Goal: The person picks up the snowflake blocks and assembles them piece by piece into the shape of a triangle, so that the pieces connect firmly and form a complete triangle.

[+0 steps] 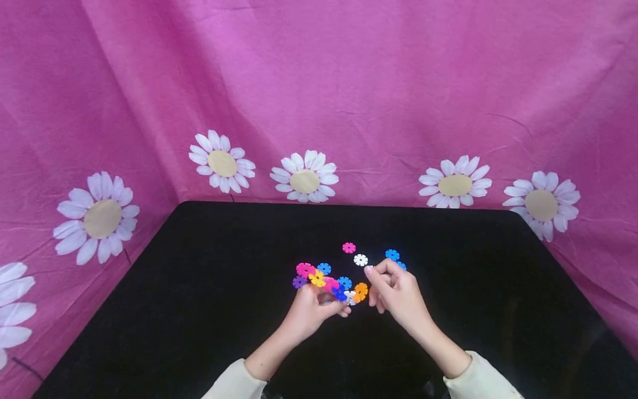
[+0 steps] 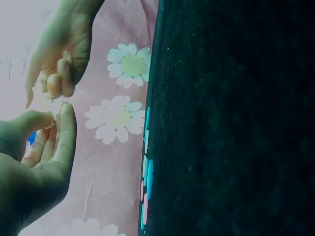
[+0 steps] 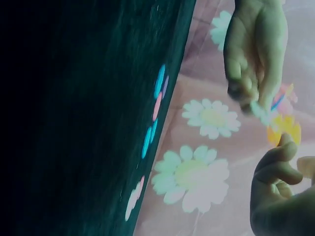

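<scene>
In the head view my left hand [image 1: 310, 313] pinches a joined chain of notched, flower-shaped plastic discs between thumb and fingers. The chain shows a yellow disc [image 1: 317, 278], a pink disc [image 1: 329, 284], a dark blue disc [image 1: 340, 293], a white disc [image 1: 350, 298] and an orange disc [image 1: 361, 292] at its right end. My right hand [image 1: 399, 291] hovers beside the orange disc, fingers loosely curled, none of them covering it. From the right wrist, a fingertip of this right hand [image 3: 280, 177] lies right at the edge of the orange disc [image 3: 290, 129].
Loose discs lie on the black table [image 1: 209, 310] beyond the hands: a pink disc [image 1: 349, 247], a white disc [image 1: 361, 260], a blue disc [image 1: 392, 255], a purple disc [image 1: 299, 282] and several others. A pink curtain [image 1: 379, 83] with daisies surrounds the table's back and sides.
</scene>
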Available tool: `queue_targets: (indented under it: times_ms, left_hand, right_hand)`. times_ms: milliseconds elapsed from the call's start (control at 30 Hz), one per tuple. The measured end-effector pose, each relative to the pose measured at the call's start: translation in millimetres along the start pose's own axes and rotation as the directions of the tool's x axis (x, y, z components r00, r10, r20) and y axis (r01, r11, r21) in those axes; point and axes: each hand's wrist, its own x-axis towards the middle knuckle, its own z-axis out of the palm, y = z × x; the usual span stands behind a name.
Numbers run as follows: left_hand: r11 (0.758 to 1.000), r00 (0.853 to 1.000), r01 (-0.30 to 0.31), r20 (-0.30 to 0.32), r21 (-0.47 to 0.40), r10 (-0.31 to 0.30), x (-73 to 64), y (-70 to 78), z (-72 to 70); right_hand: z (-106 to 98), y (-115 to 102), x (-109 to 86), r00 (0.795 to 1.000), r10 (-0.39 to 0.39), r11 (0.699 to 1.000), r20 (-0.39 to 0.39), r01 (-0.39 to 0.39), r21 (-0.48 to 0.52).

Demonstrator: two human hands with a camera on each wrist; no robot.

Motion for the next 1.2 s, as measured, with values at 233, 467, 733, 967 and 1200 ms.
queue_targets:
  times_ms: [233,467,733,967,1200]
  left_hand:
    - [0.992,0.999,0.049,-0.001,-0.117,-0.05,-2.3,0.8,-5.9]
    - [0.985,0.998,0.057,0.0,-0.163,-0.058,-3.4,-1.3,-7.4]
    - [0.979,0.997,0.079,0.008,-0.189,-0.079,-5.3,-0.3,-7.3]
    - [0.98,0.998,0.067,0.003,-0.188,-0.067,-4.6,0.9,-7.1]
    - [0.982,0.997,0.078,0.013,-0.17,-0.077,-3.9,-0.2,-8.7]
  right_hand:
    - [-20.8,23.5,24.8,0.993,-0.098,0.968,-0.061,0.081,-0.239]
    - [-23.8,47.7,49.5,0.978,-0.204,0.821,0.044,0.196,-0.537]
    - [-12.1,57.6,64.9,0.961,-0.195,0.67,0.195,0.276,-0.689]
    - [-4.6,58.5,65.4,0.942,-0.238,0.606,0.238,0.335,-0.721]
    - [-11.4,56.7,61.6,0.972,-0.139,0.78,0.192,0.227,-0.584]
